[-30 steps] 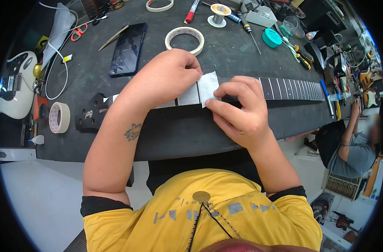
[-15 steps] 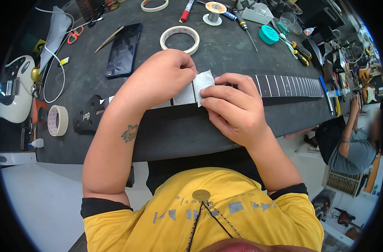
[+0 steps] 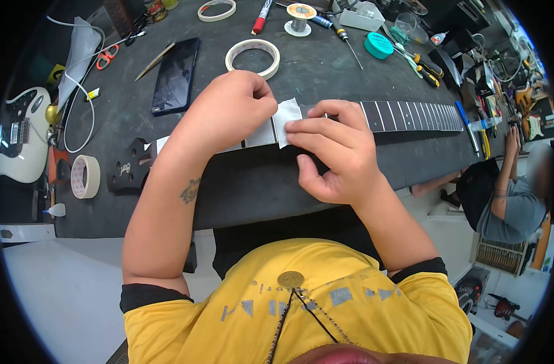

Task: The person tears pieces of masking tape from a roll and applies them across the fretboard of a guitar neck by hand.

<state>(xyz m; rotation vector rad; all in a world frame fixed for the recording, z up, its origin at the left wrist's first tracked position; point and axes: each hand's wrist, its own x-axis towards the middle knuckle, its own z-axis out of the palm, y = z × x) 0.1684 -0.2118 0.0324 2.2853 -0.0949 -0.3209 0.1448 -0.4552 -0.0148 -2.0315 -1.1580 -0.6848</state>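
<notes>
A guitar neck (image 3: 404, 116) with a black headstock (image 3: 129, 168) lies across the dark bench. Pale tape covers part of its fretboard, and a whitish piece of tape (image 3: 287, 121) lies across the neck between my hands. My left hand (image 3: 243, 109) is curled at the tape's upper left edge; what its fingers pinch, if anything, is hidden. My right hand (image 3: 337, 148) has its fingers spread, fingertips resting on the tape's right side and thumb apart below the neck.
Behind the neck are a tape roll (image 3: 253, 43), a phone (image 3: 175, 77), tweezers (image 3: 155, 62) and a solder spool (image 3: 300, 27). Another tape roll (image 3: 85, 176) stands left of the headstock. A white guitar (image 3: 23, 136) is far left. Another person (image 3: 510, 209) sits at right.
My right thumb has come away from the tape and dropped below the neck, and the fingers have opened. My left hand stays curled at the tape's edge. The whole view has shifted slightly.
</notes>
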